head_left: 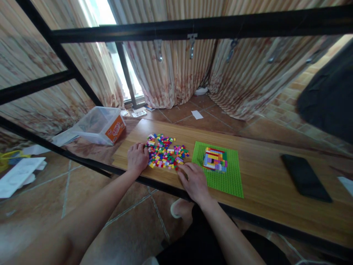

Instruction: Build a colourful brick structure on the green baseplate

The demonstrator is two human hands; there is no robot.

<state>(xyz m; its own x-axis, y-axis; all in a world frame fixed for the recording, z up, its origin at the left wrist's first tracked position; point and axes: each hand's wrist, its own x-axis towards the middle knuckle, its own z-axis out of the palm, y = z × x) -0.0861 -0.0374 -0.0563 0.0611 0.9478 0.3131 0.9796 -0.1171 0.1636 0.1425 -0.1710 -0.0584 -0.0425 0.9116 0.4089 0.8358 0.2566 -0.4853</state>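
Note:
A loose pile of small toy building bricks (165, 151) in many colours lies on the wooden tabletop between my hands. At the pile's left edge rests my left hand (138, 157), fingers loosely bent against the nearest bricks and holding nothing that I can see. My right hand (194, 181) is low at the pile's right edge, its fingertips by a few bricks and its thumb slightly apart from them. Just beyond it sits a green studded baseplate (234, 180). On the baseplate stands a low multicoloured brick structure (215, 160), roughly square with stepped layers.
A black phone-like slab (306, 177) lies to the right on the table (264, 173). Left of the table, a clear plastic bin (96, 127) with an orange label stands on the floor. A black metal frame (176, 27) crosses in front of the curtains.

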